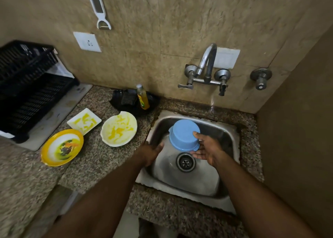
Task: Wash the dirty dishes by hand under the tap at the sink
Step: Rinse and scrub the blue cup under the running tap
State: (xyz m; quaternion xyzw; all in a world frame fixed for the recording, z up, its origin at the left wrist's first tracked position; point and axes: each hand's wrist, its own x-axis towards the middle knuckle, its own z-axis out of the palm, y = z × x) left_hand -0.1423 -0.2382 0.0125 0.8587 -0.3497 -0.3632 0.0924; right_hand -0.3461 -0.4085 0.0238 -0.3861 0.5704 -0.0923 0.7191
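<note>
I am holding a round blue plastic bowl (184, 134) bottom-up in my right hand (205, 147) over the steel sink (228, 129), my left hand (151, 152) hovering beside it, fingers relaxed.

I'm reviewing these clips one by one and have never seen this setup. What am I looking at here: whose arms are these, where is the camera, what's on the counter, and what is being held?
There is no machine: a person wears one wide-angle camera on the head, looking down at both bare arms. The right hand grips an upside-down light blue plastic bowl over the stainless steel sink, below the curved chrome wall tap; no water stream is visible. The left hand rests at the sink's left edge, fingers relaxed, holding nothing. On the speckled granite counter lie three dishes: a round white bowl smeared yellow, a square white dish smeared yellow and a yellow-rimmed patterned plate. Behind them stands a yellow dish-soap bottle; a black plastic drying rack sits far left.
</note>
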